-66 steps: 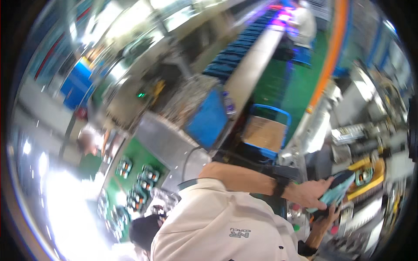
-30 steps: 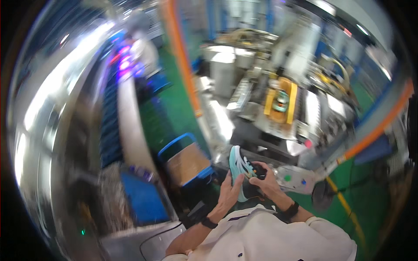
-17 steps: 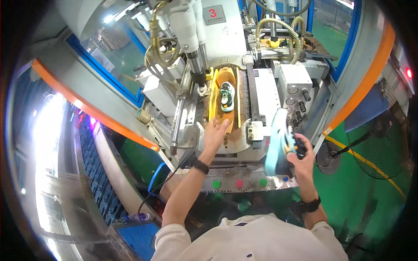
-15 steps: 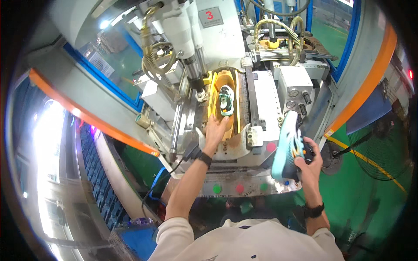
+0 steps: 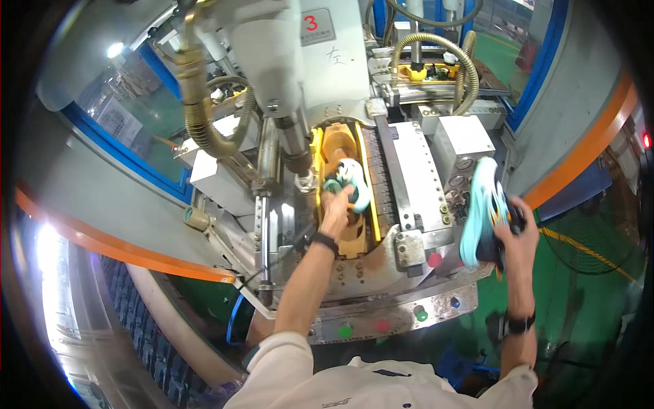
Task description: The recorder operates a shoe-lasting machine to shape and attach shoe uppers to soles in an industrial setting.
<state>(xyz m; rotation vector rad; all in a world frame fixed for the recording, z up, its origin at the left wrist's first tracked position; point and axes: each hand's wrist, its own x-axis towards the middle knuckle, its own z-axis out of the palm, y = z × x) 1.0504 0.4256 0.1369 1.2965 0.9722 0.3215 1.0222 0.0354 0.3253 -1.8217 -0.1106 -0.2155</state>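
Note:
My left hand (image 5: 334, 209) is closed on a sneaker (image 5: 359, 187) with a white and mint sole. That sneaker is tipped onto its side within the yellow-edged trough (image 5: 352, 240) of a machine, and my fingers partly hide its upper. Out to the right, clear of the machine, my right hand (image 5: 519, 237) grips a second sneaker (image 5: 481, 215). Its thick mint and white sole faces left, toe end up, and its dark upper rests against my palm and fingers.
A metal press cylinder (image 5: 294, 140) stands just left of the trough. A white block with gauges (image 5: 463, 136) is at the right. Coloured buttons (image 5: 346, 332) line the front panel. Orange-edged housing (image 5: 129, 253) flanks the left, and a conveyor (image 5: 126, 307) runs beyond it.
My left hand has moved onto the sneaker in the trough and taken hold of it, and the sneaker has tilted. My right hand and its sneaker sit farther right as the view has shifted.

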